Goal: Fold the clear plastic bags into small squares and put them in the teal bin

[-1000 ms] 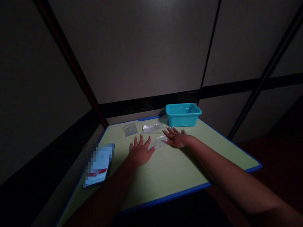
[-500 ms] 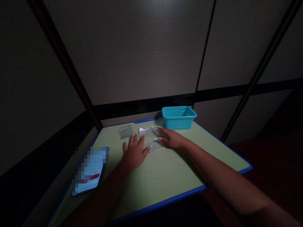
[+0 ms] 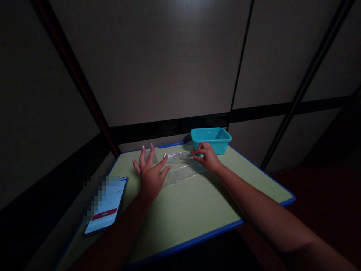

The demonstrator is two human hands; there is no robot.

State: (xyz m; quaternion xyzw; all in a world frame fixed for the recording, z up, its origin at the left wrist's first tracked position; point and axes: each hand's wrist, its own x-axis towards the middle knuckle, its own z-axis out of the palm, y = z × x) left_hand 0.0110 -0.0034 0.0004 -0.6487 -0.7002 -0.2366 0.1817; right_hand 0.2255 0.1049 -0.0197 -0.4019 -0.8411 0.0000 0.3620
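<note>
A clear plastic bag (image 3: 182, 174) lies flat on the pale green table (image 3: 191, 210), between and below my hands. Behind it is a second, crinkled clear bag (image 3: 177, 156). My left hand (image 3: 150, 173) is raised with its fingers spread and holds nothing; it partly covers a small clear piece of plastic (image 3: 152, 156) at the back left. My right hand (image 3: 207, 156) is at the right end of the crinkled bag, in front of the bin, with thumb and forefinger apart and the other fingers curled. Nothing shows between its fingertips.
A turquoise bin (image 3: 213, 141) stands at the table's back edge, by the panelled wall (image 3: 169, 67). A phone with a lit screen (image 3: 107, 207) lies at the left edge of the table. The table has a blue rim.
My left hand has lifted and moved a little left, off the flat bag. The fingers of my right hand have curled, and more of the flat bag now shows.
</note>
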